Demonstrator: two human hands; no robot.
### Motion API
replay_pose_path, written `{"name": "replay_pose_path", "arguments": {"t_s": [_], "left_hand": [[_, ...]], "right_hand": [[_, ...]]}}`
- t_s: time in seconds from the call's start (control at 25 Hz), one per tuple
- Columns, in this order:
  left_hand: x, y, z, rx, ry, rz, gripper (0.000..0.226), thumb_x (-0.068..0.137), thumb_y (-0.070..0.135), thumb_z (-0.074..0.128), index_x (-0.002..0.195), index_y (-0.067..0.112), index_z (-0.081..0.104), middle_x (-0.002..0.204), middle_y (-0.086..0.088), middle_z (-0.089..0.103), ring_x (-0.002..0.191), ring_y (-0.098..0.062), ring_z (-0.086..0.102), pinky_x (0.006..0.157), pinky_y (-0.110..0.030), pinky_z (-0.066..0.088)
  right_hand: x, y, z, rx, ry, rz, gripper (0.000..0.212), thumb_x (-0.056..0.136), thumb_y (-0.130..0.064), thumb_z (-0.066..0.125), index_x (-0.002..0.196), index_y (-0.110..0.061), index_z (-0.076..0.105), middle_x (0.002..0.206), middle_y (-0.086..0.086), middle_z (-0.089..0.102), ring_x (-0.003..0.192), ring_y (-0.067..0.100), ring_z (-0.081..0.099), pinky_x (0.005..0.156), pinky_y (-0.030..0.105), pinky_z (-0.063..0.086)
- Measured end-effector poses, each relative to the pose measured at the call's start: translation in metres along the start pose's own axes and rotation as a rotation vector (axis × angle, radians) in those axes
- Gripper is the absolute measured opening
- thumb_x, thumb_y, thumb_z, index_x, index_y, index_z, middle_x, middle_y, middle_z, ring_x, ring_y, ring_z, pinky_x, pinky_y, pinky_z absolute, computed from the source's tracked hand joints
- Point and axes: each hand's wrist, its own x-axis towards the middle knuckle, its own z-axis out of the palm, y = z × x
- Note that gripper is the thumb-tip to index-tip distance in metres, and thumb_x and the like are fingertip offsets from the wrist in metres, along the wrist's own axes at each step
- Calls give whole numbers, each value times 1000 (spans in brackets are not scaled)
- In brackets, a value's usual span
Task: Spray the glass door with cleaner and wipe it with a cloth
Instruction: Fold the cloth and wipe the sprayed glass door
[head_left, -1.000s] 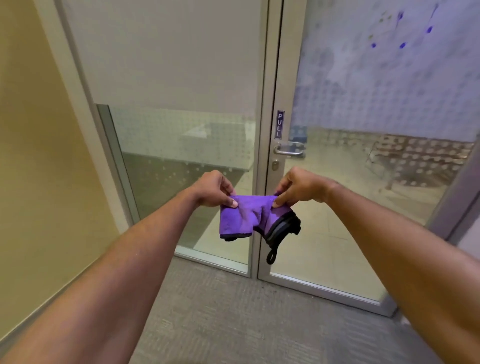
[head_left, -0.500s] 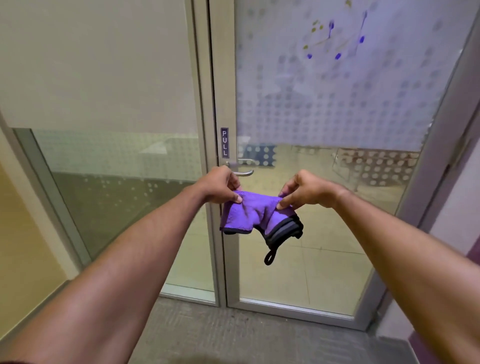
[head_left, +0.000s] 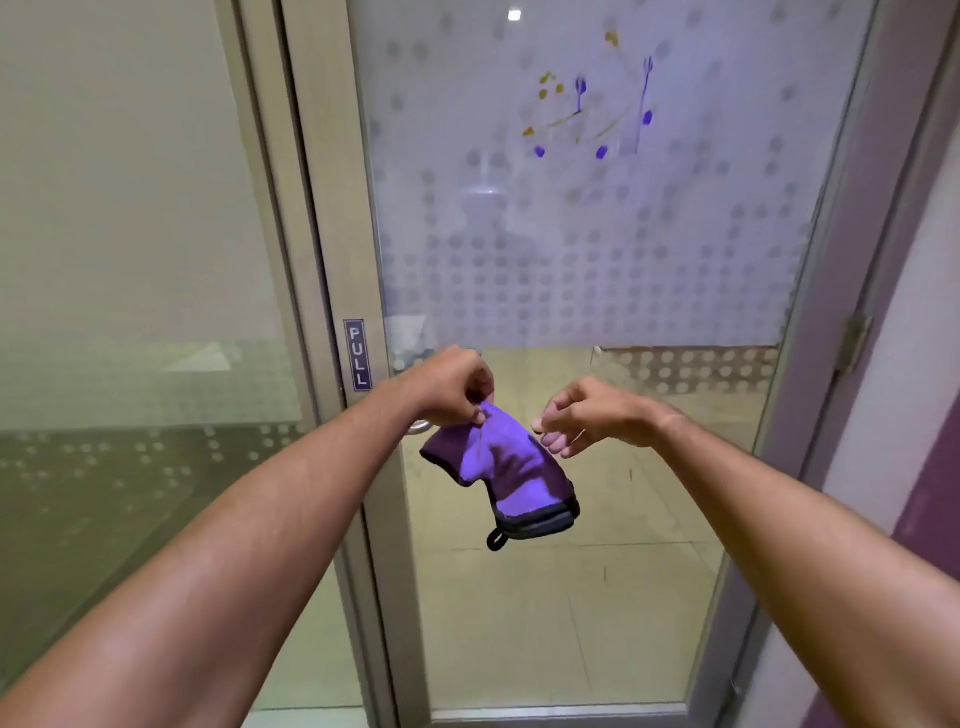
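Left hand is pinching the purple cloth, dangling just below the PULL sign; right hand is hovering beside it, fingers loosely curled, holding nothing. Spreading it flat should help wiping the glass door.

Purple cloth, dark-edged with a black loop, hangs crumpled. Glass door behind: frosted dots, purple and yellow smears up top.

Purple cloth edged in black, glass door frosted with grey dots — blue and yellow marks, navy PULL sign lettered white.
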Motion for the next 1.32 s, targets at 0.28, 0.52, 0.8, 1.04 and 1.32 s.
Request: {"name": "replay_pose_path", "arguments": {"t_s": [0.28,0.52,0.8,1.04,1.32], "left_hand": [[72,-13,-16,130,24,252,22,73,3,66,89,17,73,84,-3,73,75,-18,61,64,-30,48],[108,-20,-11,135,203,448,16,76,5,68,87,14,76,91,-5,66,83,-26,62,68,-39,50],[137,5,-13,278,426,623,13,72,17,66,81,18,76,84,-10,60,73,-30,58,61,-34,46],[151,21,-19,349,426,589,15,74,23,65,84,17,76,89,-12,60,78,-32,58,63,-37,49],[152,16,-7,283,489,527,30,70,18,73,96,12,61,94,-16,59,77,-31,56,66,-36,48]], "right_hand": [[75,-14,-19,-306,357,-280,26,76,-7,67,87,-31,66,79,-1,73,66,10,61,66,29,52],[94,-7,-47,-341,433,-394,37,78,-3,66,91,-37,63,80,-6,71,69,17,63,67,30,54],[92,4,-93,-289,375,-428,48,82,-1,63,115,-36,56,102,1,66,71,22,63,64,30,54],[83,-8,-111,-203,169,-411,44,87,13,51,93,-31,54,95,-3,61,87,10,57,70,9,49],[90,10,-114,-212,239,-476,26,84,-2,72,102,-19,63,96,-13,61,90,1,56,73,3,43]]}}
